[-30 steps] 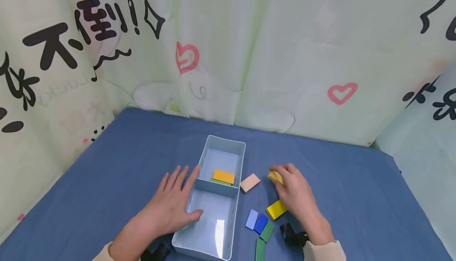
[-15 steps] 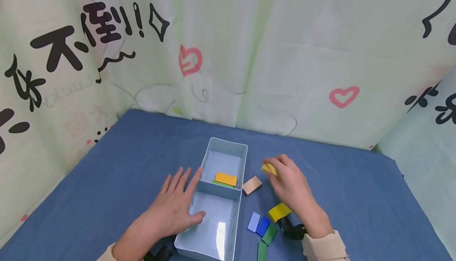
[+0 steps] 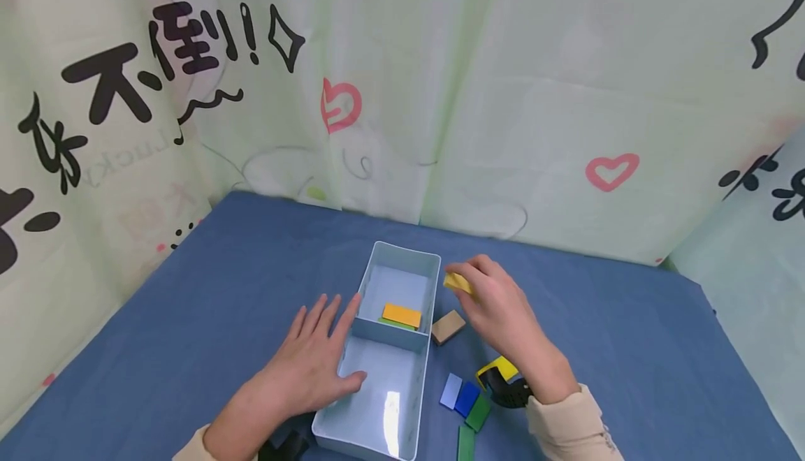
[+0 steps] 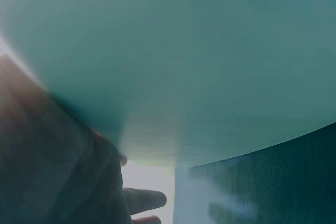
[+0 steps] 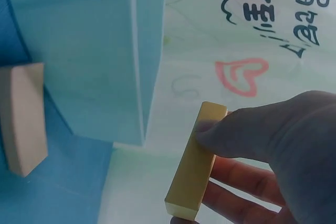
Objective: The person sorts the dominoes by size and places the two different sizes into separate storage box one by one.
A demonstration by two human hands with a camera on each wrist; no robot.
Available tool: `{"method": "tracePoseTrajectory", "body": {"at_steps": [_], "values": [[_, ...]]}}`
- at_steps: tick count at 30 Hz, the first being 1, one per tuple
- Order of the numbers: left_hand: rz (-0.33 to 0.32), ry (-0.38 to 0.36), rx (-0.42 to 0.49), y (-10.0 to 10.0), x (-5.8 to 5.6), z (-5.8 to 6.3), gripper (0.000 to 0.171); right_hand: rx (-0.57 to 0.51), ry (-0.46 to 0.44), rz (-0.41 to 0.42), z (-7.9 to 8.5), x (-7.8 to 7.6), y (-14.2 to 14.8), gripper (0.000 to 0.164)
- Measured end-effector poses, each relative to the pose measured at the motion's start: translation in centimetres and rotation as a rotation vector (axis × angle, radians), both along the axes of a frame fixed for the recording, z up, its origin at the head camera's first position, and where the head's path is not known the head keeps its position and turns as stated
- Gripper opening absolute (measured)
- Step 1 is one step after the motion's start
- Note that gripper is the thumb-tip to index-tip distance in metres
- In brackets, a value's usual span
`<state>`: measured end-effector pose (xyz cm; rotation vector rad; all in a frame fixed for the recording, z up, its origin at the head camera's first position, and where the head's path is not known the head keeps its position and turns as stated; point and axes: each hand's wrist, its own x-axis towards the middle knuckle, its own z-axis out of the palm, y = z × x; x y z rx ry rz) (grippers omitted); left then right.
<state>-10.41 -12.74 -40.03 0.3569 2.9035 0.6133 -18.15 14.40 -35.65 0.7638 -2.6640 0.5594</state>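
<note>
My right hand (image 3: 503,307) pinches a yellow block (image 3: 458,282) between thumb and fingers, raised just right of the tray's far compartment. In the right wrist view the thumb lies across the same yellow block (image 5: 191,169). A light blue two-compartment tray (image 3: 371,367) stands lengthwise in front of me. My left hand (image 3: 302,374) lies along its left edge, fingers spread, thumb reaching over the near compartment. In the far compartment an orange block (image 3: 402,315) lies on a green one (image 3: 386,322). A tan block (image 3: 448,327) rests on the cloth beside the tray's right wall.
Right of the tray, a second yellow block (image 3: 501,365) lies partly behind the right wrist's black camera (image 3: 505,388). Near it are a light blue block (image 3: 451,390), a dark blue block (image 3: 467,399) and two green blocks (image 3: 478,413). A printed curtain (image 3: 503,98) encloses the blue-clothed table (image 3: 302,251).
My right hand has carried the yellow block leftward and farther away, toward the tray's far compartment. The left hand keeps its place on the tray's edge; the head view has shifted slightly.
</note>
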Motion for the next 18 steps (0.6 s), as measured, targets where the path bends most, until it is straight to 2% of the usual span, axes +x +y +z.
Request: {"method": "tracePoseTrajectory", "body": {"at_steps": [9, 18], "values": [[-0.007, 0.012, 0.015, -0.1, 0.1, 0.2, 0.099, 0.005, -0.025, 0.06, 1.1, -0.4, -1.9, 0.034], [-0.001, -0.012, 0.016, 0.0, 0.0, 0.2, 0.099, 0.045, -0.016, 0.155, 0.7, -0.8, -3.8, 0.033]]}}
